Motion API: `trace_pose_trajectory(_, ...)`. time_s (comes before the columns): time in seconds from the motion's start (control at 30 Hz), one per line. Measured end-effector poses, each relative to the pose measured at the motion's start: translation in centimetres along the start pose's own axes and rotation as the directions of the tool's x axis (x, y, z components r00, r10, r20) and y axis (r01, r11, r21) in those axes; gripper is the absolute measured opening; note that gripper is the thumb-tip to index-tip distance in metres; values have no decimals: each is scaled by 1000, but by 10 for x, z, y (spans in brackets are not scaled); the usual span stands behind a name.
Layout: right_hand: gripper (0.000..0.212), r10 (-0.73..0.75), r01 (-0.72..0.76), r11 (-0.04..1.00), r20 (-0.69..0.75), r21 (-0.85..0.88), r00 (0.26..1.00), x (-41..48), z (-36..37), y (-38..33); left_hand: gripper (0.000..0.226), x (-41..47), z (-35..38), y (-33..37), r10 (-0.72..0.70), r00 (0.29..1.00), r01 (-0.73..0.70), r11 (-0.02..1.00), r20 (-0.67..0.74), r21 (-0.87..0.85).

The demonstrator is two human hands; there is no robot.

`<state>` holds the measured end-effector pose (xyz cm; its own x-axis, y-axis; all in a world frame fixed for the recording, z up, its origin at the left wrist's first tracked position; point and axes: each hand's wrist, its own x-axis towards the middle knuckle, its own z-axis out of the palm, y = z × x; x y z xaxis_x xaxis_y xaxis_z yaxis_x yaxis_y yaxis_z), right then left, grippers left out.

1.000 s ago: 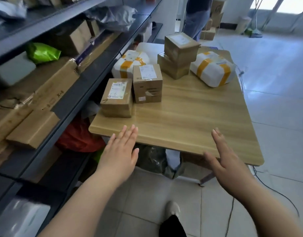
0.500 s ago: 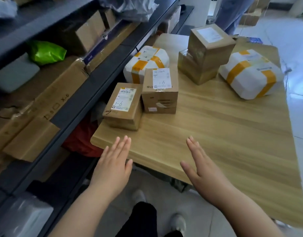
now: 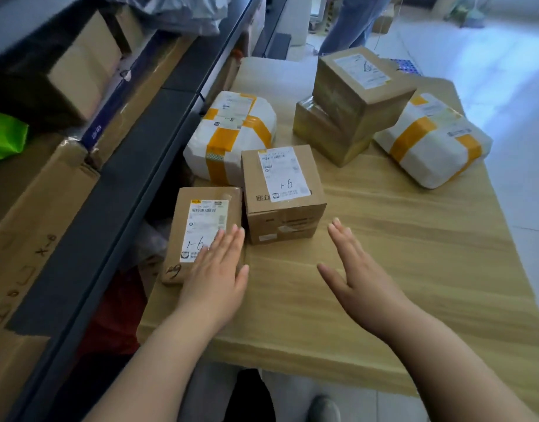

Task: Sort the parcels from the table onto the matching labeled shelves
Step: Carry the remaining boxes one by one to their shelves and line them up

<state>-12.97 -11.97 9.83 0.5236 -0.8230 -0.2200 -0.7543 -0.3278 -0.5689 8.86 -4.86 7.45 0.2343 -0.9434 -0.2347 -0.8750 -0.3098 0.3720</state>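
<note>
Slide the left hand (image 3: 215,278), flat, straight-fingered and empty on the near corner of the flat box (image 3: 201,226), round its left edge. Bring the right hand (image 3: 362,284), open and empty above the table (image 3: 399,300), in beside the cube box (image 3: 282,193). Lift level from the near-left corner; match 1-6 to a shelf (image 3: 125,184).
</note>
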Motion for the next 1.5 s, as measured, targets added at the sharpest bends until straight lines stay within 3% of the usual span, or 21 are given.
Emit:
trace_pose_trajectory(0.1, 66, 114, -103, 986, -79, 134, 990, 32, 7, -5, 62, 36, -6, -5, 32, 999, -31, 998, 17, -62)
trace_pose_trajectory(0.3, 65, 337, -255, 897, -187, 362, 923, 85, 20, -2, 63, 86, -10, -6, -13, 992, 54, 944, 128, -324)
trace_pose_trajectory(0.53, 57, 531, -246, 649, -197, 720, 824, 102, 38, -7, 64, 98, -3, -7, -20, 976, 123, 870, 216, -477)
trace_pose_trajectory(0.7, 42, 656, -302, 604, -246, 738, 713, 89, 41, -1, 51, 90, -3, -4, -28, 987, 113, 825, 159, -554)
trace_pose_trajectory(0.8, 41, 721, -323, 513, -195, 795, 665, 79, 40, 8, 48, 89, -5, -5, -118, 977, 205, 768, 180, -607)
trace_pose_trajectory(0.9, 39, 674, -350, 456, -62, 818, 736, 68, 44, 9, 51, 86, -5, 3, -92, 954, 242, 799, 285, -550)
trace_pose_trajectory(1.0, 30, 606, -319, 432, -9, 843, 796, 60, 46, 4, 48, 74, -7, 19, -36, 946, 242, 742, 323, -625)
trace_pose_trajectory(1.13, 42, 531, -224, 447, -55, 866, 845, 43, 33, 2, 52, 54, -10, 27, -61, 976, 199, 646, 211, -737)
trace_pose_trajectory(1.3, 62, 399, -17, 484, -203, 875, 894, 22, -2, -8, 38, 23, -29, 53, -56, 997, 73, 524, 52, -848)
trace_pose_trajectory(1.4, 59, 305, 117, 496, -299, 860, 904, 9, -19, -14, 51, 2, -37, 72, -118, 990, -9, 493, -77, -870)
trace_pose_trajectory(1.5, 51, 157, 216, 494, -330, 843, 931, -11, -34, -19, 47, -28, -47, 95, -214, 964, -53, 426, -158, -903)
